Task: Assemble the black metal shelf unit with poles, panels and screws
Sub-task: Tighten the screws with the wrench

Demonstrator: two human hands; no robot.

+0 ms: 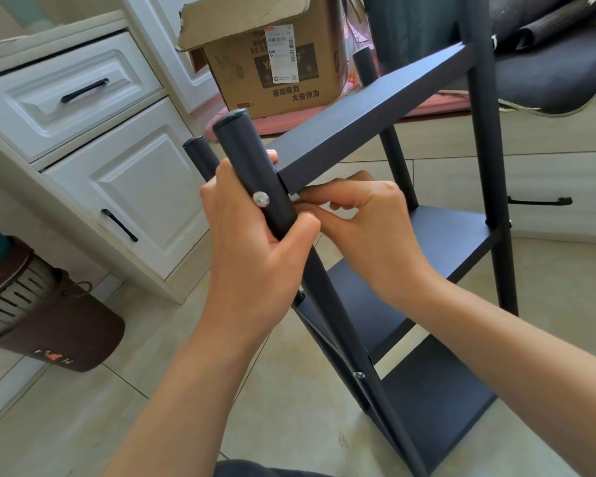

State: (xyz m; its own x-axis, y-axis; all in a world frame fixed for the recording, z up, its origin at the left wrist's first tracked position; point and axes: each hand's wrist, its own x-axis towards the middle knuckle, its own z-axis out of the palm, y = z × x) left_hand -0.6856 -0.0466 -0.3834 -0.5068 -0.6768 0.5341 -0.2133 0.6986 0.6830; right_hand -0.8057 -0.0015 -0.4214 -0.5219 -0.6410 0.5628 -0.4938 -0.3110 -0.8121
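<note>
Plainly the black shelf unit point(437, 235), upright at centre frame, looks stiff, smooth, probably slippery, best held by its near pole point(255, 177), where the left hand point(252, 249) wraps while the right hand point(362, 228) pinches something small at the pole's three o'clock.

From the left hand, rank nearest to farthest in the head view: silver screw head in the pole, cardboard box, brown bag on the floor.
1. Silver screw head, on the black pole, beside the left hand.
2. Brown bag, lower left on the floor.
3. Cardboard box, beyond the shelf unit.
</note>
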